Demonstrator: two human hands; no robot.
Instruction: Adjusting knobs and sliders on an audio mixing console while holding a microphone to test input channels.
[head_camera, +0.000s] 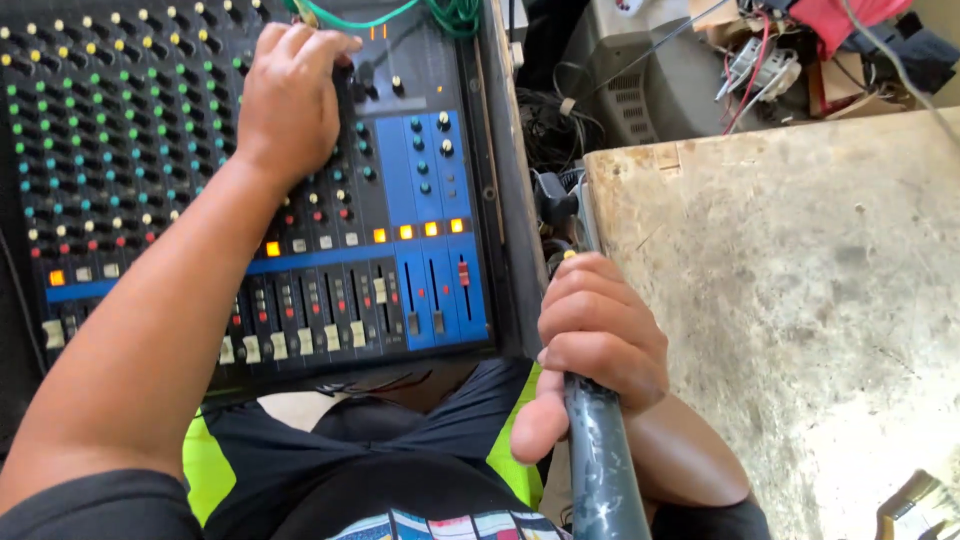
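While your left hand (290, 100) lay open, fingertips on the audio mixer's (250, 200) knobs, your right hand (598, 340) gripped a dark, scuffed handle (602, 470), possibly a microphone, just beside the mixer's right edge.

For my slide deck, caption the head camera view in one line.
Left hand on an audio mixer's knobs; right hand grips a dark handle.

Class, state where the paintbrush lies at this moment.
In the head view, the paintbrush lies at the bottom right corner, on the worn tabletop.
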